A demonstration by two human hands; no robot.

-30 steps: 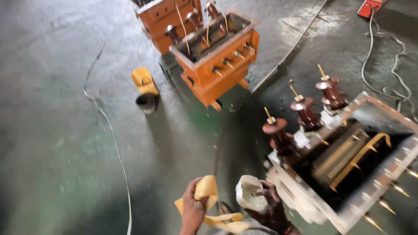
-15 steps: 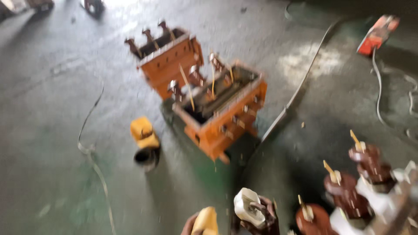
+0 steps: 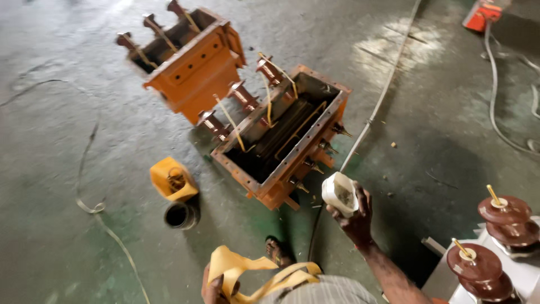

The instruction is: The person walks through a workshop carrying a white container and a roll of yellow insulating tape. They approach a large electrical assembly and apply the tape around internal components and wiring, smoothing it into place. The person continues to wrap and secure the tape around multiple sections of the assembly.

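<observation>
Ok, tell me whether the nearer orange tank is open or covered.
Open: the nearer orange tank has no lid, and its dark interior shows.

Stained grey-green concrete floor point(image 3: 84, 67), daylight glare at the far edge; loose cables point(image 3: 388, 84) cross it, possibly hoses.

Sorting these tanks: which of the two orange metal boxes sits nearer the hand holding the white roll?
The larger open orange tank, beside the right hand; the other orange box lies farther back.
</observation>
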